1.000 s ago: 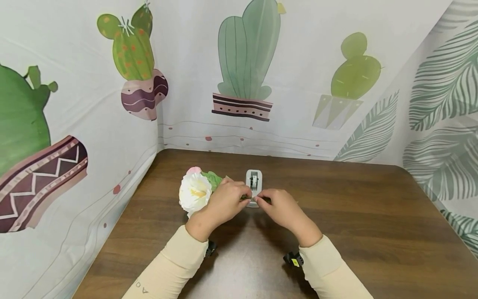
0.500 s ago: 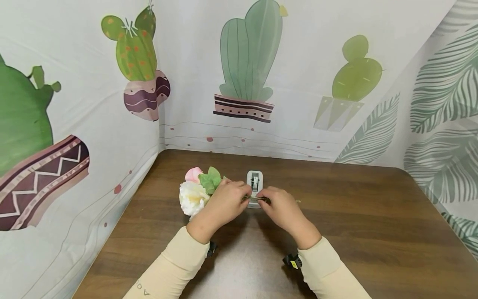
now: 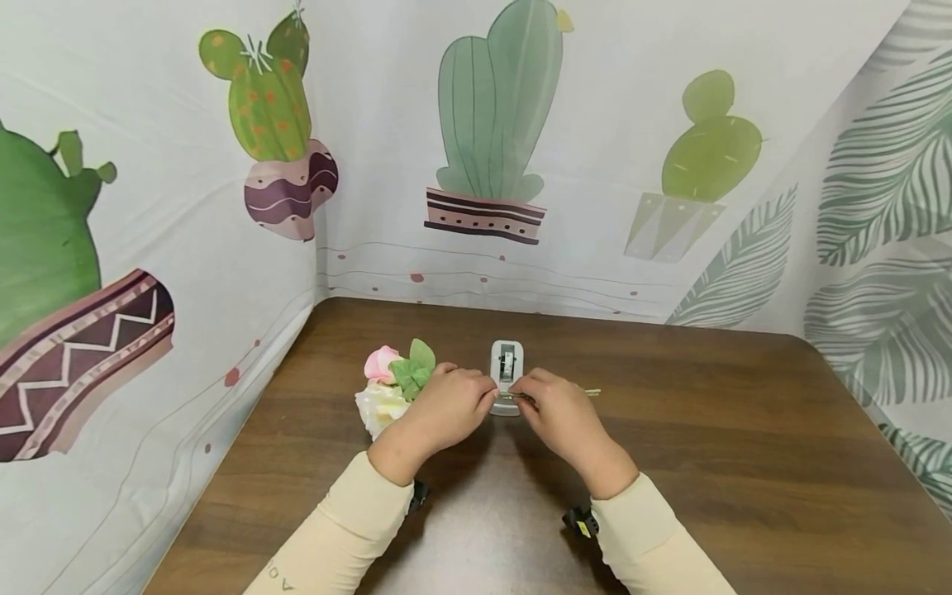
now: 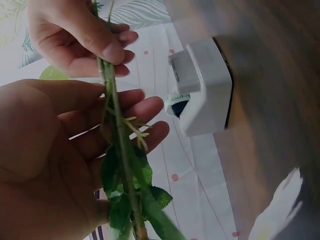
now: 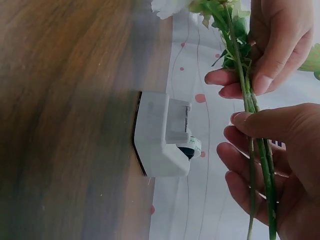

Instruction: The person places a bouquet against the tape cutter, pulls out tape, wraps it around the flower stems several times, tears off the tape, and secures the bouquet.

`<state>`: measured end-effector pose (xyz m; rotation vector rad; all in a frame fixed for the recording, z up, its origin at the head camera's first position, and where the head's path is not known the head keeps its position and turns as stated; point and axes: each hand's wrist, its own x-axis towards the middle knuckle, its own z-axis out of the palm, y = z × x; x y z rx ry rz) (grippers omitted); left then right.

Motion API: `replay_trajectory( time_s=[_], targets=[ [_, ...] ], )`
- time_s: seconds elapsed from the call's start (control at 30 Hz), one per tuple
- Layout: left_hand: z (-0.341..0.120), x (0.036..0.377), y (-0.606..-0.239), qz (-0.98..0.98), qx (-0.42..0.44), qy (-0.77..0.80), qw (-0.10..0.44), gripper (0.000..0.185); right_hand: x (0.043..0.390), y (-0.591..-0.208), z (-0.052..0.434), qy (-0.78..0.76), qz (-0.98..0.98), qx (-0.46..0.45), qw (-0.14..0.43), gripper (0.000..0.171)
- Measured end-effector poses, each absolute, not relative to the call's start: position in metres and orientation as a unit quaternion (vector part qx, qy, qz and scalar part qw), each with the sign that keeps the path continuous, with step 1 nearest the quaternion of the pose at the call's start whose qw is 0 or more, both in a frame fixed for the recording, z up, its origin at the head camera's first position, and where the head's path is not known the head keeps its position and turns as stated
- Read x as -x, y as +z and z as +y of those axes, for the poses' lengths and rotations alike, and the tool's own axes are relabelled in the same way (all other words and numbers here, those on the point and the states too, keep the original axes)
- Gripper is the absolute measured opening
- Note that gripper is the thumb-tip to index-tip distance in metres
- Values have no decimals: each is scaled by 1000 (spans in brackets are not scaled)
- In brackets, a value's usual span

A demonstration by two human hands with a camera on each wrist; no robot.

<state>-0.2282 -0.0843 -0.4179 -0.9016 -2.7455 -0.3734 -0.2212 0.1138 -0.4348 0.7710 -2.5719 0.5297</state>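
A small bunch of flowers, with a white bloom (image 3: 378,406), a pink bloom (image 3: 382,364) and green leaves (image 3: 412,372), lies across both hands, blooms at the left. My left hand (image 3: 445,409) pinches the green stems (image 4: 116,105) just below the leaves, thumb against fingers. Close beside it, my right hand (image 3: 561,417) pinches the same stems farther down, their cut ends poking out to its right. Just behind the fingertips stands a white tape dispenser (image 3: 506,351) with a roll of tape (image 5: 191,147) in it; the hands and stems partly overlap its front in the head view.
Both hands work over a brown wooden table (image 3: 706,438). A white cloth (image 3: 372,165) printed with cacti and leaves hangs behind it and along the left side. Each wrist wears a black camera (image 3: 580,522).
The bunch has turned in the fingers: the pink bloom and leaves have come up into view, while the white bloom has rolled downward. The stem ends now show beyond the right hand.
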Motion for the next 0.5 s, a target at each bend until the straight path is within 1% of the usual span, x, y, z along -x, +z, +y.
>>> replay_trajectory(
  time_s=[0.23,0.33,0.5],
  targets=[
    [-85,227,-416,-935,306,-163,77,25,224,-438,114,179,-910,-295,229,10],
    [-85,229,-417,-932,307,-179,63,25,224,-439,114,179,-909,-298,232,11],
    [-86,232,-417,-930,304,-197,60,21,224,-438,114,182,-911,-291,228,12]
  ],
)
